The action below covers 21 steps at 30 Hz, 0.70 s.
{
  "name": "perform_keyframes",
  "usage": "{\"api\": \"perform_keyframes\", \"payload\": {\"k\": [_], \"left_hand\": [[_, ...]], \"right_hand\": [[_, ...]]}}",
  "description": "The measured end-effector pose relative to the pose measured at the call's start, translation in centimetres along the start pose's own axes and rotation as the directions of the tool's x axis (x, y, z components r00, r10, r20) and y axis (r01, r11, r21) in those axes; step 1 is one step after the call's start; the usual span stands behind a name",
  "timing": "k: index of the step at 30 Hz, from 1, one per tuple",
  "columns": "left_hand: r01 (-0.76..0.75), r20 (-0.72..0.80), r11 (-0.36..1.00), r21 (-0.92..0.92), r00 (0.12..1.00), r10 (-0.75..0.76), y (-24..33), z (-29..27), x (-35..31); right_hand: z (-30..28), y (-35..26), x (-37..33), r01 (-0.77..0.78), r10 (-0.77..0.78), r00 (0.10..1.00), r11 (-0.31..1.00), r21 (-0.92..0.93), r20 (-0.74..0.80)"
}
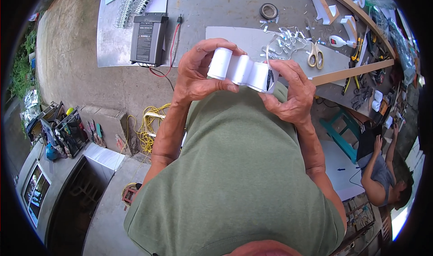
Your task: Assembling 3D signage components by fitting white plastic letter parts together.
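Between my two hands I hold up a white wavy-sided sign letter (241, 70), in front of my chest and over the near edge of the metal table. My left hand (198, 69) grips its left end, thumb below and fingers behind. The fingers and thumb of my right hand (293, 87) close on its right end. A thin wire (268, 53) with a black section runs up along that right end, beside my right fingertips. The letter's far side is hidden from me. Just beyond it lies a tangle of small white LED modules (286, 40) on a grey sheet (234, 34).
A black power supply (149, 40) with red and black leads stands at the table's left. Scissors (315, 56), a roll of black tape (269, 11) and a glue bottle (340, 41) lie rightward. Another person (383, 179) works at far right beside a green stool (343, 132).
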<state>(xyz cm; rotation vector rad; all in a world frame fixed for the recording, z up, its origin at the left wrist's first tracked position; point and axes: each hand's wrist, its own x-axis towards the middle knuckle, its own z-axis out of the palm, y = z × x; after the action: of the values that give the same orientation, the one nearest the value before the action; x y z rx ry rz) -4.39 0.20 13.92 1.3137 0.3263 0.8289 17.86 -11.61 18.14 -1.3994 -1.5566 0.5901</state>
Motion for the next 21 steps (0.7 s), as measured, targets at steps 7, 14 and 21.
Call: {"api": "perform_keyframes", "payload": {"k": [7, 14, 21], "left_hand": [[0.022, -0.01, 1.0, -0.001, 1.0, -0.022, 0.42, 0.13, -0.11], [0.01, -0.01, 0.999, -0.05, 1.0, -0.01, 0.41, 0.57, -0.25], [0.166, -0.08, 0.958, -0.235, 0.979, -0.189, 0.57, 0.13, -0.3]], "right_hand": [[0.0, 0.02, -0.15, -0.013, 0.012, 1.0, 1.0, 0.025, 0.015], [0.17, -0.27, 0.01, 0.034, -0.034, 0.999, 0.999, -0.014, 0.014], [0.24, 0.03, 0.33, -0.025, 0.025, 0.999, 1.0, 0.012, 0.023]]}}
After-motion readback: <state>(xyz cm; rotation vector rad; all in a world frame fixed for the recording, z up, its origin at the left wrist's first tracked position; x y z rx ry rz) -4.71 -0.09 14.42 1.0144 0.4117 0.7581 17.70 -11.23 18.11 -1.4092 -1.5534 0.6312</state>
